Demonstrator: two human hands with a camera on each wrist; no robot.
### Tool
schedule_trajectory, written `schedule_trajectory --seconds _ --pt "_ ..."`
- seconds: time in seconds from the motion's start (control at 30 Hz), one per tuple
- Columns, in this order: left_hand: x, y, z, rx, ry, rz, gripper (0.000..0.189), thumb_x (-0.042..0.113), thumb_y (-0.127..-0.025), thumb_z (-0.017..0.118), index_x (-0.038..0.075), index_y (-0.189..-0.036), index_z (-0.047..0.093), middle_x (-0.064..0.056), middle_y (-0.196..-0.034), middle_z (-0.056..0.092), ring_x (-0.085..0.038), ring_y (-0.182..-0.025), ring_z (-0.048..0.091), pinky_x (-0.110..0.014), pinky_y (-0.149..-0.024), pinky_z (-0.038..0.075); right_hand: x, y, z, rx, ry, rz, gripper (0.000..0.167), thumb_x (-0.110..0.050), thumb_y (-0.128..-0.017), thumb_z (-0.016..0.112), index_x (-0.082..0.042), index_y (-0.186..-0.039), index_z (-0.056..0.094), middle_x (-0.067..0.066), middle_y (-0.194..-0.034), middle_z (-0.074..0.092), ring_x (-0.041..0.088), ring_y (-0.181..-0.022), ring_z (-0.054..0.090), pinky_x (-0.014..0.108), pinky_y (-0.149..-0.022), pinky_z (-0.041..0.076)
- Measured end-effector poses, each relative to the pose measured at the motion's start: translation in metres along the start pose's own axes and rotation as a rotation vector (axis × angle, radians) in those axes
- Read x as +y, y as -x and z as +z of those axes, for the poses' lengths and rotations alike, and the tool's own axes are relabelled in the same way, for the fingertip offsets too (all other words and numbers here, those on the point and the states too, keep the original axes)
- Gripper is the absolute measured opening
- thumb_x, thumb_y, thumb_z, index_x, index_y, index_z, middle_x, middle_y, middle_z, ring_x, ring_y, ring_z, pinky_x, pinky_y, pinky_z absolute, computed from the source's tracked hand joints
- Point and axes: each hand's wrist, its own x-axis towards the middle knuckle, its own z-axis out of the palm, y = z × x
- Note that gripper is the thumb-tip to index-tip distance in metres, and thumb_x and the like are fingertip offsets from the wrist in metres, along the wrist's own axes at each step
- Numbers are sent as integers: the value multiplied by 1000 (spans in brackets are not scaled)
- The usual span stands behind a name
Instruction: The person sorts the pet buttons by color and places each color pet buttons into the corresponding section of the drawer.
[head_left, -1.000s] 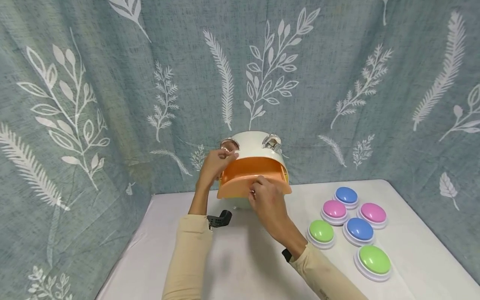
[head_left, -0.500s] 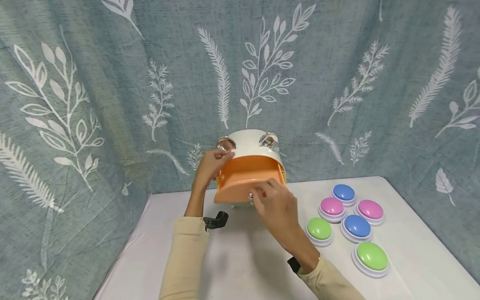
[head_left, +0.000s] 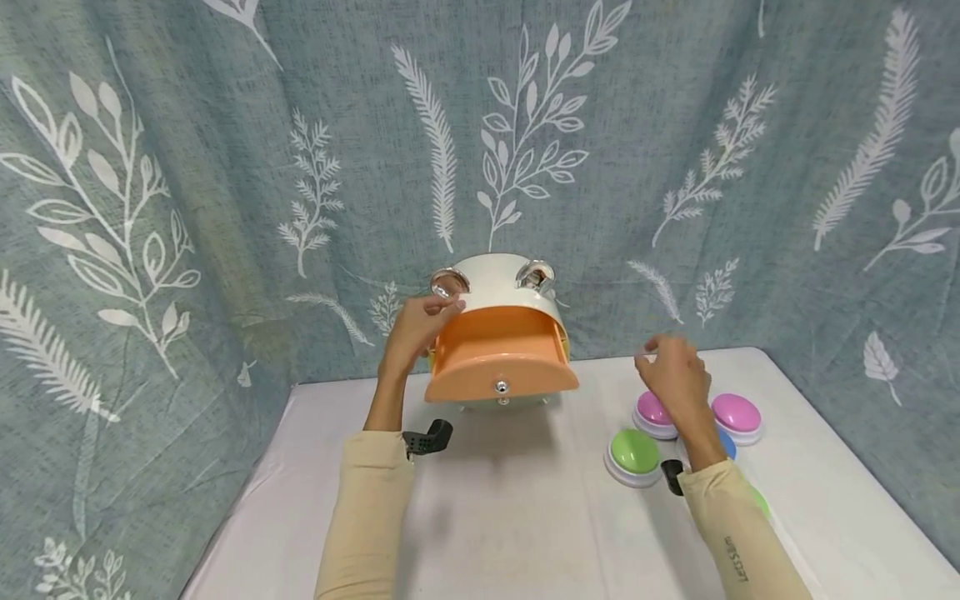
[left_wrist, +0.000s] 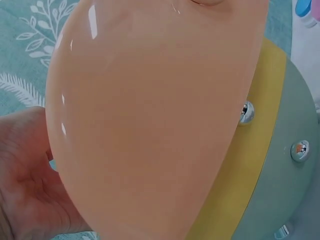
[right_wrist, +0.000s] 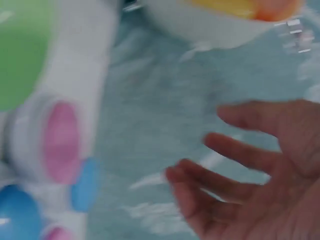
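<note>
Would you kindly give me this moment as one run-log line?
left hand: at left side of white-topped cabinet | right hand: empty, near multicolored dome buttons | orange drawer: open, silver knob untouched

You face a teal curtain (head_left: 352,75) with white leaf prints (head_left: 437,142), hanging far, left and right around your white table (head_left: 540,525), where soft shadows (head_left: 516,433) fall.

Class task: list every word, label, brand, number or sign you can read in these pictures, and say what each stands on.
"LETS", probably: start of the dark lettering on the right sleeve; its remaining letters are too small and blurred to read surely.
No other text is readable, including on the orange drawer or push buttons.
</note>
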Motion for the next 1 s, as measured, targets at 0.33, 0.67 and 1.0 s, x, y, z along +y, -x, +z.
schedule_trajectory --seconds 0.33,0.67,1.0 --pt "-2 0 -2 -35 29 -12 52 45 -102 66 8 -139 68 -23 -124 73 -9 -45 33 -27 -45 37 52 0 41 -357 132 102 60 -9 -82 75 11 -135 57 45 -131 49 70 -123 48 79 -104 39" --pt "-6 1 -6 -42 39 -44 52 44 -103 66 11 -143 66 -25 -122 72 -10 -44 27 -25 -45 34 58 -7 53 -351 106 103 67 -4 -76 82 10 -136 54 46 -131 48 69 -121 47 76 -98 46" --pt "-8 2 -7 -49 38 -43 52 47 -102 65 12 -141 68 5 -60 53 -10 -42 24 -25 -44 36 36 0 28 -204 57 -31 64 -9 -74 85 13 -128 60 39 -120 65 58 -107 62 69 -86 53"
